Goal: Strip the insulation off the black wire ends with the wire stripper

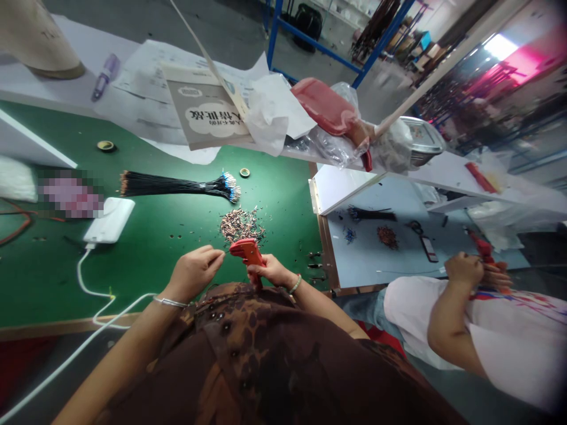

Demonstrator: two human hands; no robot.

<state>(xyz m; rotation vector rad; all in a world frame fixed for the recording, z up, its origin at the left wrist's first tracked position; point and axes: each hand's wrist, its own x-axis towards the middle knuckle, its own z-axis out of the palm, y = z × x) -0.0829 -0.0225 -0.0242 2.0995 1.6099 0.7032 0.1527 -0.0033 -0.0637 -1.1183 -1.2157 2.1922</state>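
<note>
My right hand is shut around the handle of a red crimping tool, whose jaws point toward my left hand. My left hand pinches a thin wire close to the tool's tip. Just beyond them, a loose pile of small copper terminals lies on the green work mat. Further left on the mat rests a bundle of black wires with blue-and-silver ends. A white power bank sits left of my hands, trailing a white cable.
Papers, a booklet and plastic bags lie along the far side of the mat. Small tape rolls sit on it. At right, a co-worker's hand works near a red tool over a pale neighbouring table.
</note>
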